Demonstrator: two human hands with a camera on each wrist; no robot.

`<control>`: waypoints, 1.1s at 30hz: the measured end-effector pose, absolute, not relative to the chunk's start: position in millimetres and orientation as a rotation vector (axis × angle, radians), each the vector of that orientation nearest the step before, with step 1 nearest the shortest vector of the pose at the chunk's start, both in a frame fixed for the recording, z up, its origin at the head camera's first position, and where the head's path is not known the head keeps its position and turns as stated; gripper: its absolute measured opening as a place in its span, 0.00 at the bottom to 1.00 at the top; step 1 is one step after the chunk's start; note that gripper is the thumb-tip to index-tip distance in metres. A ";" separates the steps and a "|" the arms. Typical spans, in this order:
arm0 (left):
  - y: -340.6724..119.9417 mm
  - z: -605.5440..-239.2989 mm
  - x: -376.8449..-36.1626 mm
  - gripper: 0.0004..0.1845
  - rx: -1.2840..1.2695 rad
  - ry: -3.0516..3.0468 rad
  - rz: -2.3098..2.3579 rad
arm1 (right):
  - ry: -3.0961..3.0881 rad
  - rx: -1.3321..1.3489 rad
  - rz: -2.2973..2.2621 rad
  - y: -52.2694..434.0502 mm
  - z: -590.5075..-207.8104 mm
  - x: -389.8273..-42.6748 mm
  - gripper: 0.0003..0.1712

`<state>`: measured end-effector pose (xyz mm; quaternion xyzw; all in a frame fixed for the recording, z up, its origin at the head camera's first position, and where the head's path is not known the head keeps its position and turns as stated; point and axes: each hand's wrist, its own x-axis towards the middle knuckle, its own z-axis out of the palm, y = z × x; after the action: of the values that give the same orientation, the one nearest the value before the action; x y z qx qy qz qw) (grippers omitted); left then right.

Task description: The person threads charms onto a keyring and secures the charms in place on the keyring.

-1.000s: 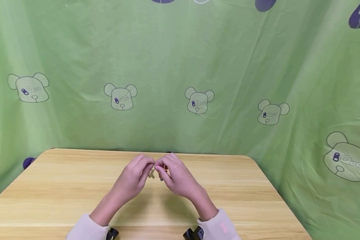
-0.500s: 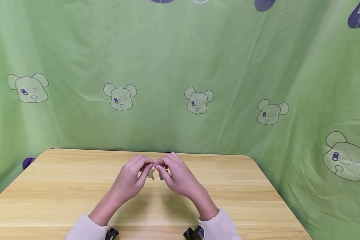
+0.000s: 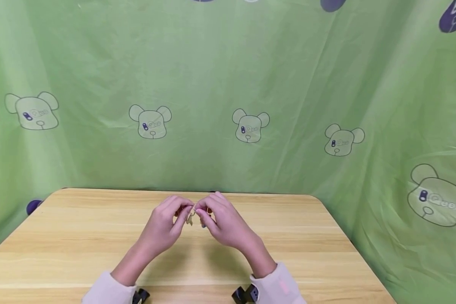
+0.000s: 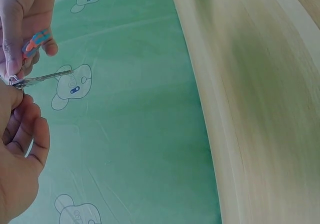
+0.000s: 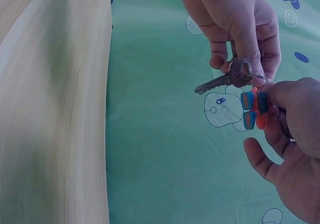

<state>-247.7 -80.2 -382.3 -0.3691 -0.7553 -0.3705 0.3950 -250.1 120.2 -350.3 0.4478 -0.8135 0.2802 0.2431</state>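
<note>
Both hands meet above the middle of the wooden table (image 3: 80, 236), near its far edge. My left hand (image 3: 185, 212) pinches the head of a silver key (image 5: 226, 79) between thumb and forefinger, blade pointing away from my palm. A thin metal ring (image 5: 259, 77) joins the key to a small orange and blue charm (image 5: 252, 108). My right hand (image 3: 202, 213) pinches that charm with thumb and fingertips. In the left wrist view the key (image 4: 47, 77) and charm (image 4: 31, 43) show between the two hands. In the head view the key (image 3: 191, 218) is mostly hidden by fingers.
A green cloth (image 3: 228, 84) printed with bear heads hangs right behind the table and drapes down its right side. The table's rounded corners lie at the far left (image 3: 62, 192) and far right (image 3: 315, 199). Pale sleeves (image 3: 277, 287) end at the wrists.
</note>
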 end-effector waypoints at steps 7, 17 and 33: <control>-81.4 -383.4 -248.3 0.10 -0.926 -1.915 -0.949 | -2.228 1.231 0.766 118.7 -350.3 -250.5 0.04; -81.2 -385.1 -247.9 0.12 -0.921 -1.910 -0.933 | -2.269 1.252 0.837 118.2 -351.2 -250.7 0.03; -83.3 -383.1 -249.8 0.03 -0.941 -1.942 -0.972 | -2.308 1.177 0.823 120.6 -350.5 -249.2 0.05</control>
<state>-249.8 -83.3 -383.1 -0.3682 -0.7598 -0.3801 0.3777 -249.2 120.6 -350.5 0.4233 -0.8300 0.2959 0.2103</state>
